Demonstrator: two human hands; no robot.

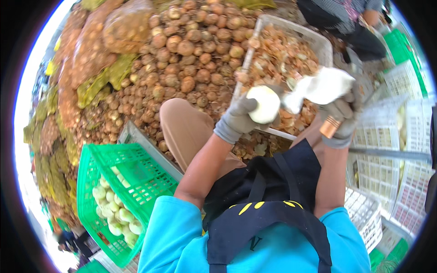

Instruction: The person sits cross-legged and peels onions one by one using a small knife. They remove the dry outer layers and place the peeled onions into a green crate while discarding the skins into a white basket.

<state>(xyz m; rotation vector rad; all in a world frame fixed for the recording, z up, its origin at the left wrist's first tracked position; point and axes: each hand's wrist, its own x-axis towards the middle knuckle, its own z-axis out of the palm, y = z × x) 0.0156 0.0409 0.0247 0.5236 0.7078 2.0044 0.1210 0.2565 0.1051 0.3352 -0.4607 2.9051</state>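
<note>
Wearing a grey glove, my left hand [241, 116] grips a peeled white onion [263, 104] above the near left edge of a white plastic crate [324, 51] that holds onion skins [280, 54]. My right hand [338, 112], also gloved, is closed around the wooden handle [330, 126] of a tool. A blurred white shape [322, 85], perhaps the tool's broad blade, extends from that hand towards the onion; whether they touch, I cannot tell. Behind my left knee spreads a large heap of unpeeled onions [187, 61].
At lower left, a tilted green plastic crate [112, 204] holds peeled onions [116, 208]. Mesh sacks of onions [126, 27] lie at upper left. White plastic crates [379, 136] are stacked on the right. Another person [351, 30] sits at the upper right. Loose skins lie between my legs.
</note>
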